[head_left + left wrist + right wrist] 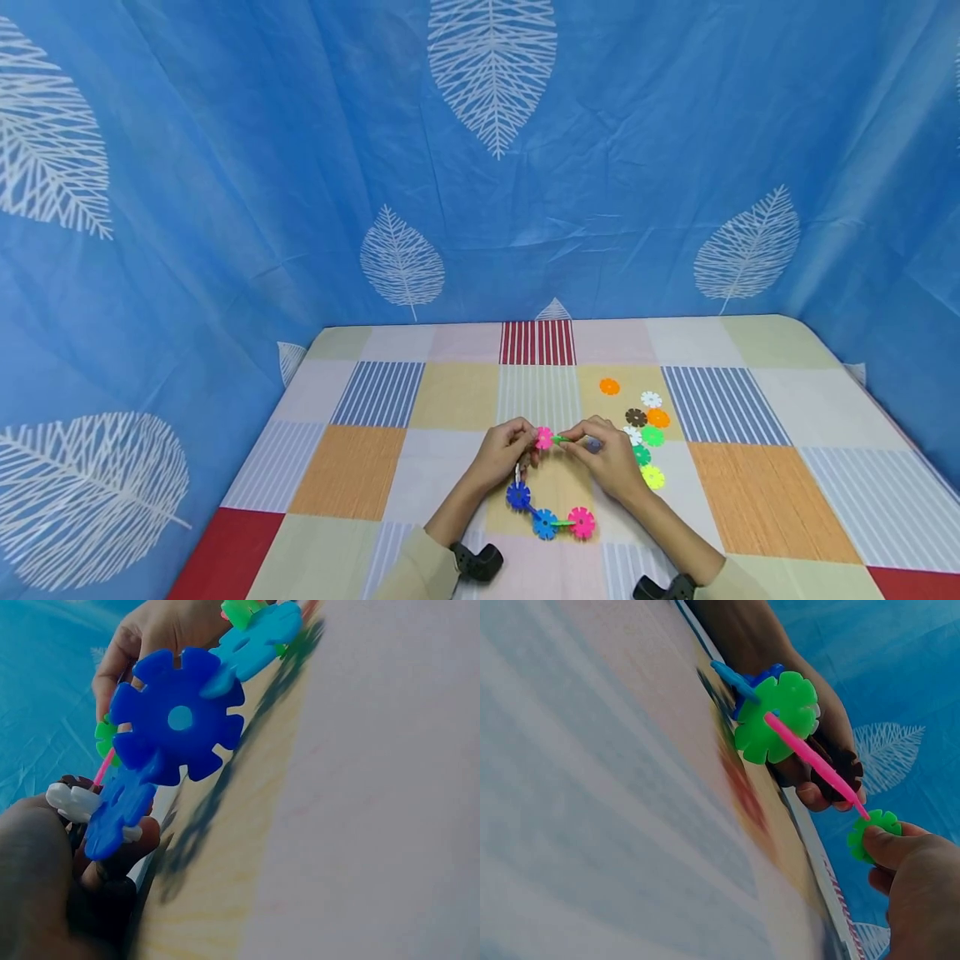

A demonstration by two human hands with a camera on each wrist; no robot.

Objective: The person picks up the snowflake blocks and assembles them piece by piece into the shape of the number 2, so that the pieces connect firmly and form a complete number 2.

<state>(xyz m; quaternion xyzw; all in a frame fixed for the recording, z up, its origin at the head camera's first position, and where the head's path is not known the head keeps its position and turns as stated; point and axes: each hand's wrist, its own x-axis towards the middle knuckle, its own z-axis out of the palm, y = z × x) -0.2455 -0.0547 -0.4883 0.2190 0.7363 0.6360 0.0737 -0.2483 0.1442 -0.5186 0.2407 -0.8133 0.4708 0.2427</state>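
A chain of notched interlocking discs hangs from my left hand [510, 454], whose fingers grip it beside a pink disc [544, 438]. A brown disc [838, 776] shows between those fingers in the right wrist view. Between thumb and fingers my right hand [603, 454] pinches a small green disc [875, 832], which meets the pink disc's edge. Lower down the chain come a white disc [71, 801], a dark blue disc [518, 496], a light blue disc [545, 524], a green disc seen edge-on [561, 523] and another pink disc [581, 522]. Fingers partly hide the joints.
Loose discs lie to the right of my right hand: an orange disc [610, 387], a loose brown disc [636, 418], a yellow disc [652, 477] and several others. A bluish disc [593, 444] shows beneath that hand. Blue leaf-print curtain [495, 233] surrounds the patchwork-covered table [352, 471].
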